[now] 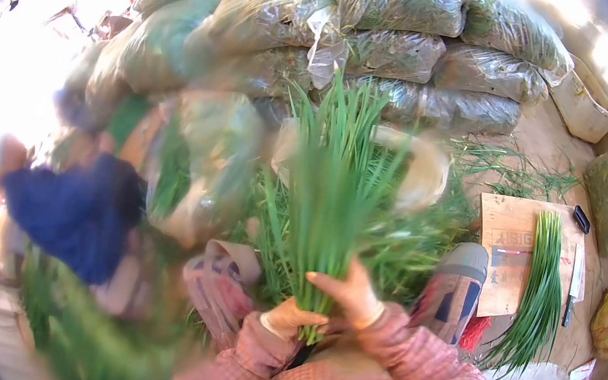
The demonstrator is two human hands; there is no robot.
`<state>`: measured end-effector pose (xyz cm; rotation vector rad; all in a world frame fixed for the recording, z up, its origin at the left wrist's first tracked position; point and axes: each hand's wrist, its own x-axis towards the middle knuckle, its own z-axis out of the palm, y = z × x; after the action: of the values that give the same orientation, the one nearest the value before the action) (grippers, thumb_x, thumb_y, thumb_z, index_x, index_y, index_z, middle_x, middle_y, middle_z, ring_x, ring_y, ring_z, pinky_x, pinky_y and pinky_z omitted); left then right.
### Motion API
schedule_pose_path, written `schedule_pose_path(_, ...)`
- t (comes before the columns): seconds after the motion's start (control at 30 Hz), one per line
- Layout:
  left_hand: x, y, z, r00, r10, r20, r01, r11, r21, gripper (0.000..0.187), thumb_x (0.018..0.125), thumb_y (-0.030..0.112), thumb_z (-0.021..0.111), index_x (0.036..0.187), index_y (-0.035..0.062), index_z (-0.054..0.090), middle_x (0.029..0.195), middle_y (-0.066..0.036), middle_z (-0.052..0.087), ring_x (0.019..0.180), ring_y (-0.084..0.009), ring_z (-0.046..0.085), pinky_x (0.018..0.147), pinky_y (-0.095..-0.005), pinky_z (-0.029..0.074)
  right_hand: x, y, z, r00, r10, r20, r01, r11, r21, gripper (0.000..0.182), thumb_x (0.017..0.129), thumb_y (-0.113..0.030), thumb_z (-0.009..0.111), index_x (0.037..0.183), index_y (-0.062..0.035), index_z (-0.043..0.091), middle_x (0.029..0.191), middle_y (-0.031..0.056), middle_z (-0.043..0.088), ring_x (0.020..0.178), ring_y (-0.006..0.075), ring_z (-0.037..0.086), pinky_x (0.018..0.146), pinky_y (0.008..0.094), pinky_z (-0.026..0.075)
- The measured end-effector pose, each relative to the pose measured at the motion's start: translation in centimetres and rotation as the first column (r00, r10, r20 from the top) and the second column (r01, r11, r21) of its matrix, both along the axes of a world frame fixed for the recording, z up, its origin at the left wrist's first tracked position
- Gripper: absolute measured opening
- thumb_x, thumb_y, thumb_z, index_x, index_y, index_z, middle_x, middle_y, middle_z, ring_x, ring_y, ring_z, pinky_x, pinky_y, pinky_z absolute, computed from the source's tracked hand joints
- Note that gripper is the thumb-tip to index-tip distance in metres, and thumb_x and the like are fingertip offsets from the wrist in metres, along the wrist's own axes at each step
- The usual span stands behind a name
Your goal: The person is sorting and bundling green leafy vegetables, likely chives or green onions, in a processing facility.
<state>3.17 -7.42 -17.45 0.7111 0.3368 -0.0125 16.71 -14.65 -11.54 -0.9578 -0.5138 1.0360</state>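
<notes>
A tall bunch of green chives (331, 194) stands upright in front of me, its leaf tips away from me and blurred by motion. My left hand (286, 319) is closed round the stems near their cut ends. Higher up, on the right side of the stems, my right hand (353, 292) grips the same bunch, one finger laid across its front. Loose chives (405, 252) lie in a heap behind and beside the bunch, between my legs. Part of a pale sack (424, 173) shows behind it.
Stuffed clear plastic bags (403, 0) are stacked at the back. On the right, a neat chive bundle (541, 288) lies partly over a cardboard sheet (499, 251), with a knife (573, 285) alongside. A blurred person in a blue top (73, 207) is at the left.
</notes>
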Motion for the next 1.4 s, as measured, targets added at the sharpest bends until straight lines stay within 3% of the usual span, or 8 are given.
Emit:
schedule_pose_path(0.23,-1.0,-1.0,-2.2,0.991,-0.01,0.136,0.018,0.999,-0.051,0.047,0.074,0.029,0.07,0.108,0.0039,0.049,0.065,-0.007,0.052,0.052,-0.0127,0.047,0.045,-0.023,0.036,1.2,-0.8,-2.4,0.996,0.001,0.088,0.008,0.995,-0.103,0.041,0.078,0.0,0.06,0.118,-0.0001,0.048,0.103,0.0048,0.059,0.092,0.0125,0.053,0.082,0.0264,0.043)
schedule_pose_path(0.57,-1.9,-1.6,-4.1,0.975,0.004,0.221,0.048,0.972,-0.23,0.047,0.076,0.033,0.067,0.106,0.0019,0.049,0.073,-0.008,0.053,0.051,-0.0154,0.047,0.042,-0.0248,0.036,0.5,-2.0,-1.8,0.996,0.015,-0.088,-0.026,0.992,-0.124,0.042,0.081,0.001,0.054,0.122,-0.0003,0.045,0.111,0.0045,0.056,0.1,0.0141,0.051,0.09,0.0278,0.039)
schedule_pose_path(0.63,-2.3,-2.0,-6.5,0.995,-0.016,0.099,0.017,1.0,-0.009,0.047,0.077,0.032,0.067,0.107,0.0016,0.048,0.072,-0.009,0.053,0.051,-0.0151,0.047,0.042,-0.0248,0.036,0.5,-2.4,-1.7,0.997,0.046,-0.07,-0.056,0.987,-0.154,0.044,0.082,-0.005,0.058,0.123,0.0014,0.044,0.114,0.0064,0.055,0.101,0.0144,0.051,0.09,0.0273,0.039)
schedule_pose_path(0.73,-2.3,-1.8,-6.5,0.991,-0.004,0.136,0.018,0.995,-0.1,0.049,0.077,0.032,0.067,0.11,0.0007,0.047,0.071,-0.009,0.052,0.05,-0.0144,0.047,0.041,-0.0245,0.035,2.0,-4.0,-2.1,0.965,0.195,0.174,-0.147,0.955,-0.257,0.039,0.081,-0.011,0.062,0.116,0.0016,0.051,0.105,0.0078,0.06,0.093,0.0153,0.055,0.083,0.0265,0.043)
schedule_pose_path(0.77,-2.4,-1.7,-6.8,0.994,-0.042,0.102,0.041,0.999,0.007,0.05,0.077,0.032,0.067,0.11,0.0005,0.047,0.071,-0.008,0.052,0.05,-0.0143,0.047,0.041,-0.0244,0.035,2.7,-4.9,-1.8,0.772,0.199,0.604,0.024,0.94,-0.341,0.029,0.079,-0.014,0.065,0.104,0.0007,0.059,0.089,0.0078,0.064,0.078,0.0145,0.058,0.072,0.0252,0.047)
schedule_pose_path(0.97,-2.0,-1.6,-4.5,0.992,-0.018,0.123,0.025,0.998,-0.057,0.049,0.076,0.027,0.069,0.11,-0.0009,0.047,0.071,-0.008,0.053,0.049,-0.0141,0.047,0.04,-0.0243,0.036,4.0,-3.5,6.9,0.729,-0.154,0.667,0.398,0.888,-0.23,0.016,0.076,-0.011,0.065,0.09,-0.0024,0.064,0.07,0.0031,0.06,0.061,0.0069,0.051,0.057,0.0216,0.042)
schedule_pose_path(1.17,-2.6,-1.8,-5.0,0.996,-0.062,0.065,0.058,0.996,0.064,0.045,0.074,0.022,0.07,0.107,-0.0004,0.049,0.071,-0.008,0.053,0.051,-0.0155,0.048,0.041,-0.0258,0.036,4.7,1.3,4.9,0.817,0.303,0.49,-0.028,0.87,-0.492,0.013,0.08,-0.013,0.061,0.086,-0.0016,0.061,0.064,0.001,0.057,0.054,0.0068,0.05,0.05,0.0199,0.041)
schedule_pose_path(1.4,-3.2,-0.9,-6.0,0.972,0.004,0.234,0.05,0.974,-0.222,0.041,0.069,0.016,0.07,0.102,-0.0011,0.052,0.077,-0.012,0.057,0.057,-0.0161,0.051,0.045,-0.0261,0.041,7.0,-1.3,4.3,0.819,-0.285,0.498,0.373,0.924,-0.085,0.014,0.082,-0.018,0.062,0.08,-0.0047,0.059,0.063,0.0021,0.054,0.049,0.0095,0.049,0.047,0.02,0.04)
